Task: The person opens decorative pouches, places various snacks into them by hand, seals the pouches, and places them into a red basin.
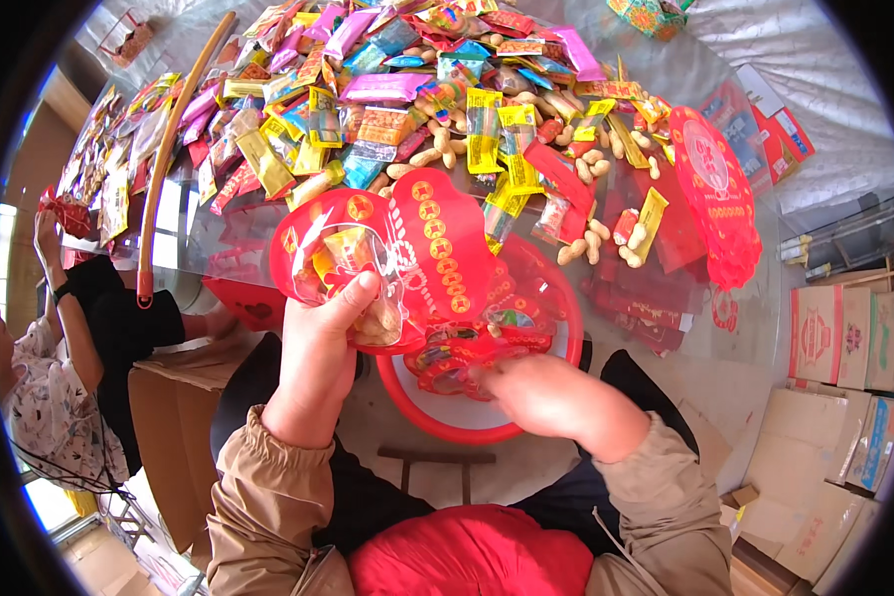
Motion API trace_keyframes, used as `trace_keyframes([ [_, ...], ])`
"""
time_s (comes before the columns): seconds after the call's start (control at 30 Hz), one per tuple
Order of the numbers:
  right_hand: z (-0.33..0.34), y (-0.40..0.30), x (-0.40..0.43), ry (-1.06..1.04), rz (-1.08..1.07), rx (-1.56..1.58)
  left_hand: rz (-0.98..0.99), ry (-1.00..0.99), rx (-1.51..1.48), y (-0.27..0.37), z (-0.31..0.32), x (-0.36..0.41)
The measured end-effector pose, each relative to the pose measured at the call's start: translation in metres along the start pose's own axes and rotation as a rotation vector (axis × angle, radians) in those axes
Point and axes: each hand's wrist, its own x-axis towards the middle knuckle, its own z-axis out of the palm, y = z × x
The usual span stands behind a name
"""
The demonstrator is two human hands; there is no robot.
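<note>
My left hand [316, 350] holds a red gift packet [447, 246] with gold coin prints and a clear window, its thumb pressed on the front. Wrapped sweets and peanuts show through that window. Below and to the right, my right hand [555, 395] is at several similar red packets [447, 365] inside a red-rimmed basin [436, 426]. Motion blurs its fingertips, so whether they grip a packet is unclear. Just beyond both hands, a big heap of wrapped sweets [387, 127] mixed with unshelled peanuts [443, 145] covers much of the glass tabletop [723, 350].
A stack of flat red packets [715, 194] lies at the table's right. A wooden stick [171, 141] crosses the heap's left side. Another person [59, 402] sits at left, holding a red packet [67, 212]. Cardboard boxes stand at right [812, 447] and beside my left arm [171, 439].
</note>
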Motion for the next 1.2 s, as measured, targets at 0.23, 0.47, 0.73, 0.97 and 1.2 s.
trace_keyframes([
  [0.23, 0.042, 0.058, 0.040, 0.147, 0.338, -0.338, -0.020, -0.017, 0.008, -0.003, 0.000, 0.001],
  [0.47, 0.052, 0.089, 0.067, 0.253, 0.212, -0.386, -0.022, -0.068, -0.003, 0.001, 0.005, -0.002],
  [0.73, 0.060, 0.089, 0.076, 0.238, 0.195, -0.311, -0.052, -0.045, -0.014, 0.004, -0.003, -0.002],
  [0.97, 0.038, 0.099, 0.064, 0.256, 0.415, -0.095, -0.039, -0.062, -0.029, 0.008, 0.000, -0.002],
  [1.2, 0.024, 0.117, 0.048, 0.088, 0.487, -0.143, -0.024, -0.073, 0.029, 0.006, -0.005, -0.003],
])
